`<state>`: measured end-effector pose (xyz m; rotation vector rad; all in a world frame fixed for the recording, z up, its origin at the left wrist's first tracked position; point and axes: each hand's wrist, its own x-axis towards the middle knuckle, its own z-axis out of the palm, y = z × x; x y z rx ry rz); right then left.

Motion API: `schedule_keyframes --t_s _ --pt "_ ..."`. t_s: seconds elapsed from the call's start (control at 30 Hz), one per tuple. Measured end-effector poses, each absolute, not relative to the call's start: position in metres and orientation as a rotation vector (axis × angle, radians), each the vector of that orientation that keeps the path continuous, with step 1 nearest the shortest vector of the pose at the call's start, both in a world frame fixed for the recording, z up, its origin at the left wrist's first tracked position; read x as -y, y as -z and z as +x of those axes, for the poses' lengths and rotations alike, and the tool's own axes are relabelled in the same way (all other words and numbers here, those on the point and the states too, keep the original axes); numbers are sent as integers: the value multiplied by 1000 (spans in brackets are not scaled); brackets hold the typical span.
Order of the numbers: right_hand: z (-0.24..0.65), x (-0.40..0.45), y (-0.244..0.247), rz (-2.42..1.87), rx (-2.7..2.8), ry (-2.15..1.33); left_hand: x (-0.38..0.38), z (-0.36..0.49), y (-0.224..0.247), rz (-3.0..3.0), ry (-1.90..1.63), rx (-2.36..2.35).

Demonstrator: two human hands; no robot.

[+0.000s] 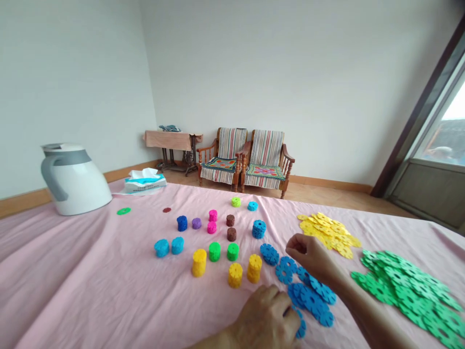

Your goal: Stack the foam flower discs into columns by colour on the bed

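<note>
My left hand (pixel 267 315) is low in front, its fingers curled down at the near edge of a pile of blue notched plastic discs (pixel 308 298). One blue disc (pixel 301 325) lies right at its fingertips; what the fingers hold is hidden. My right hand (pixel 307 254) hovers over the far side of those discs, thumb and fingers bent together in a pinch; anything between the fingertips cannot be made out. Left of it stands a blue disc stack (pixel 259 229). Yellow stacks (pixel 255 268) stand just beyond my left hand.
Green stacks (pixel 214 251), pink stacks (pixel 211 227) and brown stacks (pixel 231 234) stand mid-table. Loose yellow discs (pixel 327 232) and green discs (pixel 410 291) lie at right. A white jug (pixel 80 184) and a tissue pack (pixel 145 182) stand at left on the pink cloth (pixel 127 291).
</note>
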<state>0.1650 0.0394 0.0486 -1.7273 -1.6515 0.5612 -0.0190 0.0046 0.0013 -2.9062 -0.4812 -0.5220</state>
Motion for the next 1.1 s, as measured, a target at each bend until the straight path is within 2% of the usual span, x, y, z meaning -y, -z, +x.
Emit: schedule_keyframes --t_s 0.3,0.47,0.63,0.83,1.1 --pt "158 -15 -35 -1813 1994 -482 -4 -19 0 -2858 598 497" --pt "165 -21 -42 -1745 1895 -618 -5 -17 -1 -2904 519 487" --pt "162 -43 -51 -1598 1559 -817 -5 -17 -5 -2914 486 492" --pt "148 -65 -40 -1665 1424 -913 -7 -15 0 -2897 544 473" --pt "160 -64 -41 -1720 1568 -711 -8 -16 1 -2877 559 431"
